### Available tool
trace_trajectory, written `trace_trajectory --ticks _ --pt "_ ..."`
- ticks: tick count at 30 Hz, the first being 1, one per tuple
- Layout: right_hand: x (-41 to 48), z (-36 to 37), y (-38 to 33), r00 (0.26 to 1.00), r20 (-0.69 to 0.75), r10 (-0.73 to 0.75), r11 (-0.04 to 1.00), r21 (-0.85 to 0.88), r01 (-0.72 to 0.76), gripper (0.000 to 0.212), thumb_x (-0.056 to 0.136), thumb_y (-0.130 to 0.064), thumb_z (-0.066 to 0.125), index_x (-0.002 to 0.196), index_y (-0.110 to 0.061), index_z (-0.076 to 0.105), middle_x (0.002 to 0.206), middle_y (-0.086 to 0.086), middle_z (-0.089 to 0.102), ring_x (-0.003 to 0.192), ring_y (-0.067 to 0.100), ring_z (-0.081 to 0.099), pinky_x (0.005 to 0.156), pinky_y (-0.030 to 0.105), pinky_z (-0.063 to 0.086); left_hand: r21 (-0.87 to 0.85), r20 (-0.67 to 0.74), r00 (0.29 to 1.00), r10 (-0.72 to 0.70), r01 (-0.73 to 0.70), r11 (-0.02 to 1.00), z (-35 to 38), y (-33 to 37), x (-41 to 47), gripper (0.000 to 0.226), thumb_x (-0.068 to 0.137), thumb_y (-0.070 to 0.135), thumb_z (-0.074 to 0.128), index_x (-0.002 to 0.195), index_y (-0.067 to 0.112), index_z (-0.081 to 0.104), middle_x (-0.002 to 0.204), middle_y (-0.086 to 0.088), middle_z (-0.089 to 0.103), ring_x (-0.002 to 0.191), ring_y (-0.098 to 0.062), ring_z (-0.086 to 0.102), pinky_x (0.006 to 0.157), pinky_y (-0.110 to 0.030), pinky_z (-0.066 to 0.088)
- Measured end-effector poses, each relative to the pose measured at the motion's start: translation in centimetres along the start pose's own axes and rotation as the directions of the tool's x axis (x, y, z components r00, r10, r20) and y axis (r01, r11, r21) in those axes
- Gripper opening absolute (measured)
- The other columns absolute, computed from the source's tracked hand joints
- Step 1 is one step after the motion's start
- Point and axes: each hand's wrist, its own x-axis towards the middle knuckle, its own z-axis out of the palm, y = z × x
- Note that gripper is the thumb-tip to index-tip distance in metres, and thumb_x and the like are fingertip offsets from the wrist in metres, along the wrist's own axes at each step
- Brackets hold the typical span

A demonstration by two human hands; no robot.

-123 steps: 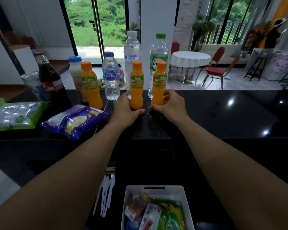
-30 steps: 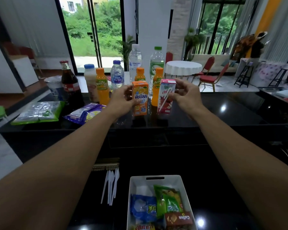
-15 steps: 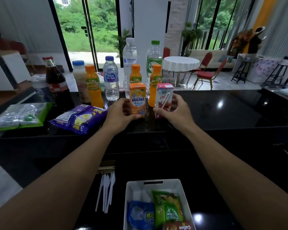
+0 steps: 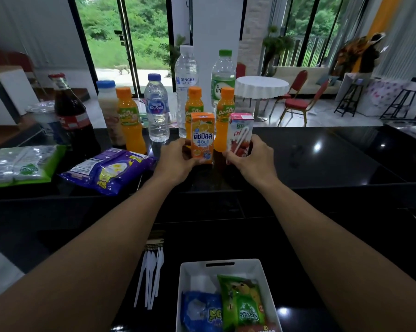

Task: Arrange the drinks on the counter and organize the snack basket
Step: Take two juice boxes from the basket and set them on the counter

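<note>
At far left of the frame, a green wafer pack (image 4: 20,166) and a purple snack bag (image 4: 108,170) lie flat on the black counter (image 4: 322,159), apart from the drinks and probably waiting for the basket. Behind them, left of centre, stand a cola bottle (image 4: 69,116), a milky bottle (image 4: 108,109), an orange juice bottle (image 4: 130,121) and a small water bottle (image 4: 156,109). At centre, two tall water bottles form a back row with two more juice bottles in front, so the drinks look graded by height. Before those, the left hand (image 4: 176,161) is closed around the base of an orange carton (image 4: 202,137), fingers wrapped on its left side, thumb across the front. Just right, the right hand (image 4: 252,159) likewise clasps a red carton (image 4: 241,135) low down. Both cartons stand upright, near each other, seemingly resting on the counter as a new front row. Both arms reach straight forward, wrists level. At bottom centre, the white basket (image 4: 228,265) holds several snack packets, with plastic forks (image 4: 152,279) to its left.
</note>
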Motion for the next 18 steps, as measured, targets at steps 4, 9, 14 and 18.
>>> trace_trajectory --ticks 4,9,14,18 --pt "0.0 0.1 0.2 1.000 -0.010 -0.006 1.000 -0.005 0.006 0.046 0.076 -0.037 0.086 0.112 -0.019 0.063 0.102 -0.008 0.069 0.083 -0.002 0.065 0.061 0.003 0.045 0.011 0.013 1.000 0.004 -0.004 1.000 0.0 -0.2 0.2 0.052 0.071 0.030 0.085 0.116 0.016 0.063 0.090 0.012 0.065 0.079 0.003 0.061 0.068 -0.012 0.045" --pt "-0.3 0.0 0.0 1.000 -0.010 0.000 1.000 0.008 0.000 0.047 0.075 -0.038 0.086 0.111 -0.020 0.063 0.098 -0.010 0.067 0.079 -0.009 0.061 0.054 -0.003 0.041 0.044 0.044 0.999 0.018 -0.020 0.999 0.0 -0.1 -0.2 0.052 0.076 0.030 0.082 0.122 0.016 0.063 0.104 0.003 0.070 0.088 -0.010 0.065 0.084 -0.028 0.054" --pt "-0.5 -0.3 -0.3 1.000 -0.003 0.011 1.000 0.018 -0.011 0.048 0.072 -0.039 0.089 0.110 -0.022 0.064 0.089 -0.018 0.064 0.074 -0.013 0.059 0.056 -0.002 0.042 0.069 0.054 0.998 0.020 -0.024 0.997 -0.2 0.4 -0.9 0.047 0.083 0.023 0.076 0.126 0.012 0.061 0.110 -0.004 0.070 0.094 -0.016 0.064 0.090 -0.031 0.051" --pt "-1.1 -1.1 -0.8 1.000 -0.005 -0.002 0.999 0.048 0.002 0.066 0.066 -0.039 0.091 0.122 -0.023 0.059 0.093 -0.018 0.065 0.079 -0.013 0.061 0.069 0.006 0.052 0.080 0.047 0.999 0.023 -0.027 0.996 -0.5 1.0 -2.2 0.038 0.088 0.019 0.071 0.125 0.011 0.061 0.111 -0.006 0.069 0.093 -0.019 0.064 0.088 -0.030 0.051"
